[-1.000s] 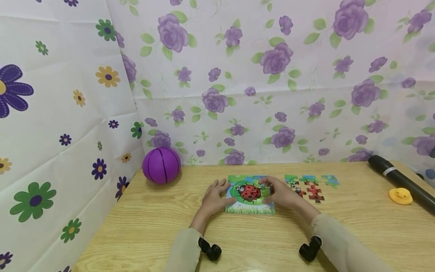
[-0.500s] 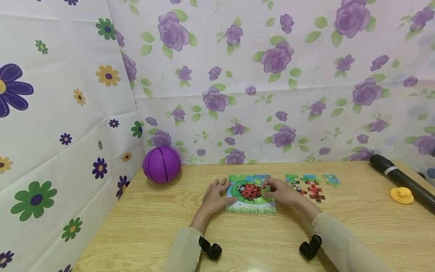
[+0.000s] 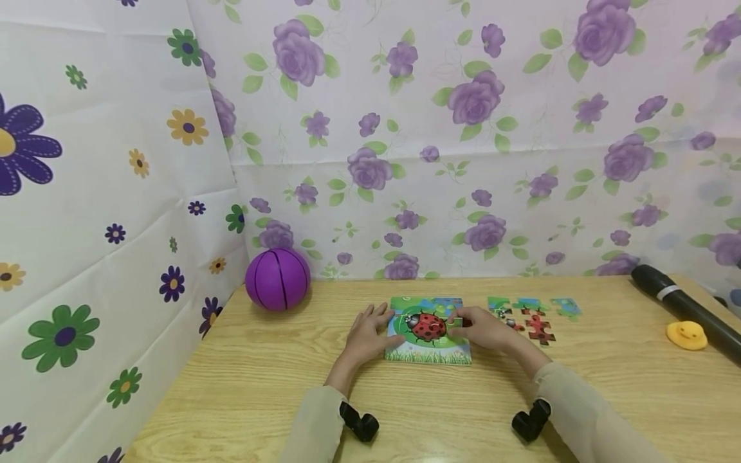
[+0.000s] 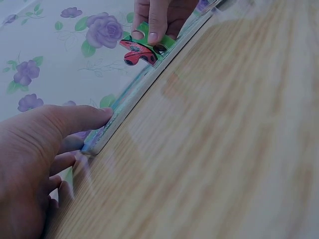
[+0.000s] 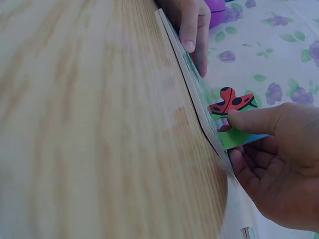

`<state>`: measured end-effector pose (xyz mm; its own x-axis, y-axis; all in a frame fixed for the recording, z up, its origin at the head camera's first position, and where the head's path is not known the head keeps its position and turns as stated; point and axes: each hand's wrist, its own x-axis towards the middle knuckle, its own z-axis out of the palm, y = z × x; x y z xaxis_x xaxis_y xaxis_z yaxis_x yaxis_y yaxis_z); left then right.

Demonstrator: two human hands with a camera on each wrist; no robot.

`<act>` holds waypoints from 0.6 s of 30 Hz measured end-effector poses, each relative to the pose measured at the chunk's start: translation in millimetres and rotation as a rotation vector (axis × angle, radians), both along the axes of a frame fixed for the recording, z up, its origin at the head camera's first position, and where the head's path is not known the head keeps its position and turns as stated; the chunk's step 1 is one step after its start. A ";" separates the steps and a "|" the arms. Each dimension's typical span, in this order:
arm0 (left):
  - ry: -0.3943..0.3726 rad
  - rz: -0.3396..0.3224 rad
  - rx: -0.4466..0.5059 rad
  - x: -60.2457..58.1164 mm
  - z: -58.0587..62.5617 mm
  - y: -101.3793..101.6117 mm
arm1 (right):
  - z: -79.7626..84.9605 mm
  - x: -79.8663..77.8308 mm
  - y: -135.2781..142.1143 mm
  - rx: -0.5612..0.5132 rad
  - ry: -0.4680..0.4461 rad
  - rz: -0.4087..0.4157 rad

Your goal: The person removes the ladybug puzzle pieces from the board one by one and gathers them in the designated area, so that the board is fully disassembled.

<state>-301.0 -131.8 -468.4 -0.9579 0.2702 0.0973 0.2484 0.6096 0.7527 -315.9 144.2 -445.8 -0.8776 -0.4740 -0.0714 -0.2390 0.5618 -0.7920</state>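
Clearly, the right hand (image 5: 284,162) pinches a flat, knobbed puzzle piece (image 5: 232,103), red and green, over the thin, pale-edged board (image 3: 427,355); the left hand (image 3: 365,335), loosely spread, touches its left edge. Right of it, jigsaw-cut pieces (image 3: 539,328) lie on wood-grained tabletop (image 3: 446,415).

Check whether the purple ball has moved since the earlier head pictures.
No: in the head view, the purple ball keeps its place by the back left corner of the wooden table.

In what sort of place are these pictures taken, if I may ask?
Probably an indoor play corner, though the wider room is hidden: flower-printed sheeting hangs behind a wood-grained table that bears a ladybird puzzle and a purple ball.
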 end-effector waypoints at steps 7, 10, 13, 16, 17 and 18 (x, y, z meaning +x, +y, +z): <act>0.000 -0.001 -0.004 -0.2 0.4 0.5 | -2.2 -1.9 0.9 -0.011 0.004 0.036; 0.002 -0.001 -0.012 -0.4 -0.1 0.7 | -1.7 -1.8 1.3 -0.004 0.015 0.053; 0.007 -0.005 -0.011 0.9 0.4 0.6 | 0.9 -1.1 1.6 0.017 0.032 0.076; 0.021 -0.013 0.001 3.1 1.7 0.4 | 3.7 -0.1 1.1 0.040 0.049 0.091; 0.033 -0.015 -0.006 3.9 2.6 0.4 | 4.1 0.0 0.9 0.045 0.054 0.096; 0.037 -0.016 -0.006 4.5 3.0 0.5 | 4.2 0.1 0.6 0.046 0.056 0.098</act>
